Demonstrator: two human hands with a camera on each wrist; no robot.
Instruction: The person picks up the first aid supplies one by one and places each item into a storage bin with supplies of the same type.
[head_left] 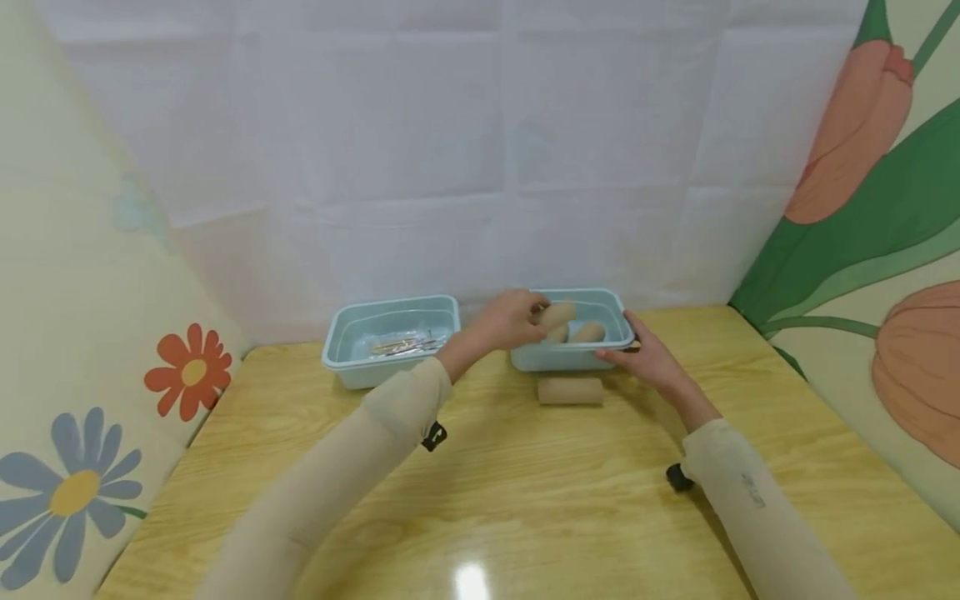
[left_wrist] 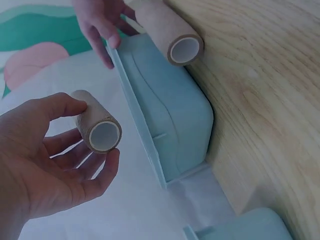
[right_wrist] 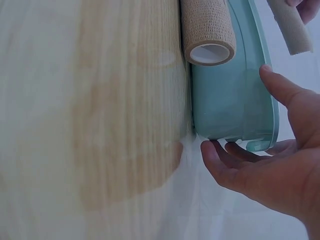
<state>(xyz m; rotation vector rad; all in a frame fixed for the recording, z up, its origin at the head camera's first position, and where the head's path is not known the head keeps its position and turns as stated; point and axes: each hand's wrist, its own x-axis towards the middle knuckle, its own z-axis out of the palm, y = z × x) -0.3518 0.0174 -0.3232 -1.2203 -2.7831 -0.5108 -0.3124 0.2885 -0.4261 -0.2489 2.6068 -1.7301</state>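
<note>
Above the right-hand blue plastic basin (head_left: 558, 360), my left hand (head_left: 513, 321) holds a tan roll of cohesive bandage (head_left: 557, 314) between thumb and fingers; the left wrist view shows the held roll (left_wrist: 92, 117) with its white core facing the camera. My right hand (head_left: 651, 357) grips the basin's right end, with the thumb at the rim and fingers against the end wall in the right wrist view (right_wrist: 272, 155). Inside that basin lie more tan rolls (head_left: 589, 332), partly hidden by the left hand. Another bandage roll (head_left: 570, 392) lies on the table against the basin's front.
To the left stands a second blue basin (head_left: 356, 377) containing clear packets (head_left: 405, 343) with thin stick-like items. Both basins stand on a wood-grain table (head_left: 480, 492) close to a white cloth backdrop (head_left: 390, 167). Painted flower panels flank the table.
</note>
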